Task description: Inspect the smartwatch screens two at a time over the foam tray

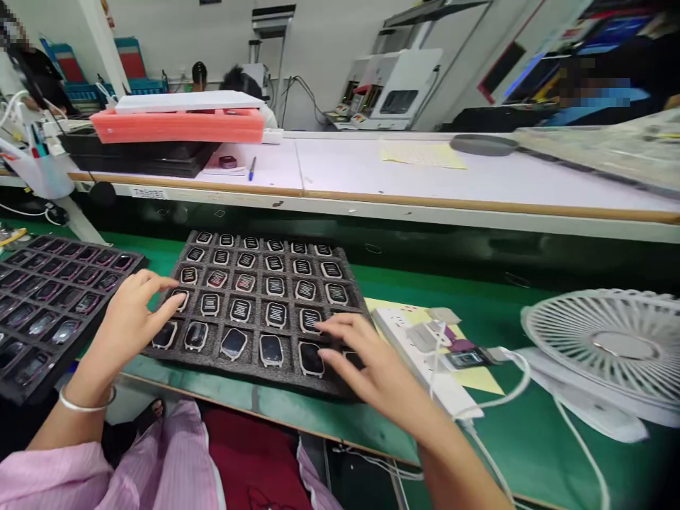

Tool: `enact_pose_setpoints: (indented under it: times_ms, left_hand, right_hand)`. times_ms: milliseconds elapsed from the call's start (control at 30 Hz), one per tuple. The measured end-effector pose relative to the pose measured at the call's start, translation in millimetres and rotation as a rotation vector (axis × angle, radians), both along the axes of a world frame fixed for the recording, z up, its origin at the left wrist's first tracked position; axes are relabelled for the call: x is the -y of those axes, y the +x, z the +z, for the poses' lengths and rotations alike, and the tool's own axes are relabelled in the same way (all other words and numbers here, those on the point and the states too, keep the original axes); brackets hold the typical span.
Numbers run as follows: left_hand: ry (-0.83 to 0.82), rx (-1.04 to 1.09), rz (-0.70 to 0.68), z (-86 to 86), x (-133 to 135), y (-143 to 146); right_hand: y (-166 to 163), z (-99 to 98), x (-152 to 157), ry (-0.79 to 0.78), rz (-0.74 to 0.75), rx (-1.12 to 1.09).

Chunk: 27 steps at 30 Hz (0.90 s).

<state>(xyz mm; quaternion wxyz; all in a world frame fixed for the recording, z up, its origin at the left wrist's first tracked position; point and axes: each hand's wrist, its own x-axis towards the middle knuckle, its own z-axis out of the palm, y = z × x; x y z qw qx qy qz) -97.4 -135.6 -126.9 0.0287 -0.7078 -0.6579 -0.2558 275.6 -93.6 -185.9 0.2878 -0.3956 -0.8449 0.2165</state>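
My left hand and right hand span a tray of watches.

Left fingers part around one at the tray's left, grip unclear; right fingers spread at its right. Cells likely prevent knocks.

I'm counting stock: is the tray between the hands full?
Full as far as shows: every plainly visible compartment of the tray holds a watch. Behind the right hand, I cannot tell.

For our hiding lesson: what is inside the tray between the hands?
Strapless watches sit in the tray, many screens lit. The left hand and right hand partly cover some; what lies beneath the watches is hidden.
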Motion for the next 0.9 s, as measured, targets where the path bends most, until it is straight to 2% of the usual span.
enact_pose_setpoints:
  times_ms: [100, 200, 333, 467, 600, 700, 800, 833, 900]
  left_hand:
    - [-0.223, -0.092, 0.149, -30.4, 24.5, -27.7]
    - [-0.272, -0.124, 0.193, -54.9, 33.3, -27.2]
    - [-0.256, -0.199, 0.193, -63.8, 31.5, -16.4]
    - [-0.196, -0.068, 0.118, -66.9, 30.3, -14.9]
    - [-0.107, 0.265, 0.027, -71.8, 30.1, -20.9]
    - [-0.057, 0.770, -0.005, -67.6, 25.9, -28.3]
    - [-0.023, 1.390, -0.105, -52.0, 17.4, -31.3]
    - [-0.033, 1.544, -0.146, -44.7, 13.8, -29.6]
    - [-0.115, 1.705, -0.198, -29.2, 5.4, -20.5]
  right_hand:
    - [-62.6, 5.0, 13.2, -0.021, 0.209, 0.075]
    - [-129.3, 7.9, 13.9, 0.038, 0.287, 0.228]
    - [-191.6, 9.4, 6.9, 0.190, 0.190, 0.498]
    - [-210.5, 12.1, 5.4, 0.256, 0.184, 0.591]
    - [-208.9, 15.1, 7.1, 0.226, 0.175, 0.621]
    - [-208.3, 14.6, 10.0, 0.188, 0.155, 0.604]
    - [-204.6, 14.8, 14.1, 0.147, 0.154, 0.472]
    - [-201.2, 16.2, 14.8, 0.129, 0.174, 0.410]
    - [-189.6, 21.7, 12.6, 0.045, 0.232, 0.255]
